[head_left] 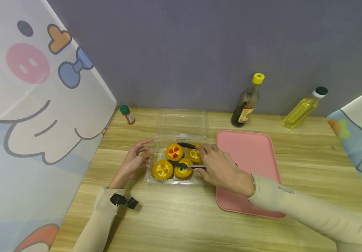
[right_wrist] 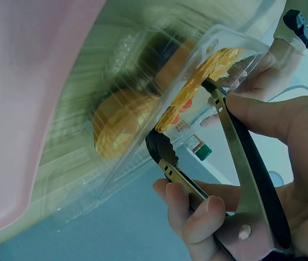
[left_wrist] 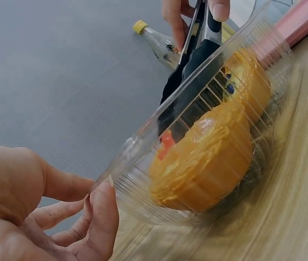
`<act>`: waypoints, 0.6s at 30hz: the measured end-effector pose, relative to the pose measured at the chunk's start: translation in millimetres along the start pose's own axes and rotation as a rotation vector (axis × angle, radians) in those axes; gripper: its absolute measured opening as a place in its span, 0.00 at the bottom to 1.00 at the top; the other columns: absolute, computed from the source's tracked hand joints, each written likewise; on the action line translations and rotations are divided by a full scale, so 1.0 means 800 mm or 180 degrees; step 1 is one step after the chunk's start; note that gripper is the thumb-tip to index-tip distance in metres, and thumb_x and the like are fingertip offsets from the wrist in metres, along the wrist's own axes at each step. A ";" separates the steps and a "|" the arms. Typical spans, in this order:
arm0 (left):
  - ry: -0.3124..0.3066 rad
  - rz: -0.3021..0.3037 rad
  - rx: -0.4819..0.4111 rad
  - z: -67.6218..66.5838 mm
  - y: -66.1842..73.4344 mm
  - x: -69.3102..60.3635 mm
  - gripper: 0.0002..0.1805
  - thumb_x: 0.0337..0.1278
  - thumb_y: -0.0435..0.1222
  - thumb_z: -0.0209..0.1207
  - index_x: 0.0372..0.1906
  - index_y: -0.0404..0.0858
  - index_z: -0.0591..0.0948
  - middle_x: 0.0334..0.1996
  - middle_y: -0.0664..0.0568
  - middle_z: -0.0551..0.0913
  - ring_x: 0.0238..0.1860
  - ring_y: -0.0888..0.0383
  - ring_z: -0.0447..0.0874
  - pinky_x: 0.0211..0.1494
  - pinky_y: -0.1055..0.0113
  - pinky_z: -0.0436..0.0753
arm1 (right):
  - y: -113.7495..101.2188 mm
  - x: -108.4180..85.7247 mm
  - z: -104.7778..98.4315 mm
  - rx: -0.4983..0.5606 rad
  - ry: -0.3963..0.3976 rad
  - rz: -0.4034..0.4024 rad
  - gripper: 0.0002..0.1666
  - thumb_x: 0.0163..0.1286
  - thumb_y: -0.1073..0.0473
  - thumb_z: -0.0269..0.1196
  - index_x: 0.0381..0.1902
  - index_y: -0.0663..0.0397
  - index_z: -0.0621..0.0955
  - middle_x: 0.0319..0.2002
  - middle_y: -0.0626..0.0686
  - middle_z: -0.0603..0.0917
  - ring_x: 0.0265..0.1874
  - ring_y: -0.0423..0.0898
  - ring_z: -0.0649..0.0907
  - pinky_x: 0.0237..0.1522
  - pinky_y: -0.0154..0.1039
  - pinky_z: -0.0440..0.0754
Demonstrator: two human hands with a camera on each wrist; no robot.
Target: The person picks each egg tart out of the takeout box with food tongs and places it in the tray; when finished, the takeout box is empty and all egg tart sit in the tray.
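Observation:
A clear plastic clamshell box [head_left: 181,182] holds several egg tarts, among them a red-topped tart [head_left: 174,152], an orange-topped tart [head_left: 162,170] and a blue-dotted tart [head_left: 181,171]. At the box's left end, my left hand [head_left: 135,159] pinches the rim between thumb and fingers, as the left wrist view shows. My right hand [head_left: 220,169] grips black-tipped metal tongs [right_wrist: 241,157] from the right. Their spread tips reach into the box on either side of the red-topped tart. Part of the yellow-topped tart [head_left: 194,154] is hidden behind the tongs and right hand.
The open lid [head_left: 183,125] lies behind the box. A pink tray [head_left: 247,145] is to the right, under my right forearm. Along the wall stand a green-capped spice jar [head_left: 127,114], a dark sauce bottle [head_left: 245,103] and an oil bottle [head_left: 302,110].

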State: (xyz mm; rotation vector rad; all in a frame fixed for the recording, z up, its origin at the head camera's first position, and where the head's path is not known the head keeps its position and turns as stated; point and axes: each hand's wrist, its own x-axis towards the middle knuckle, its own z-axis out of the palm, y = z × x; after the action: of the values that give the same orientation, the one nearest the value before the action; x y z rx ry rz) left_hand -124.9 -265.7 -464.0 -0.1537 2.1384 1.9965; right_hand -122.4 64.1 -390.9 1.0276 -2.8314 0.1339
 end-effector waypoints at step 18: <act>0.0040 -0.0029 0.0043 0.003 0.000 -0.002 0.28 0.78 0.32 0.55 0.78 0.42 0.67 0.47 0.46 0.79 0.26 0.63 0.79 0.29 0.72 0.83 | 0.002 -0.010 0.013 0.0035 0.0263 -0.0111 0.37 0.67 0.38 0.72 0.57 0.65 0.82 0.48 0.58 0.85 0.44 0.54 0.87 0.21 0.46 0.88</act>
State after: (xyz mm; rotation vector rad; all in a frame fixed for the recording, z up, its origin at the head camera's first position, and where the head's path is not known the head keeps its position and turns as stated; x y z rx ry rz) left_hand -123.5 -263.5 -463.9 -0.1740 2.1546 1.9808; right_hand -118.6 69.2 -402.1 1.0479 -2.7405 0.1843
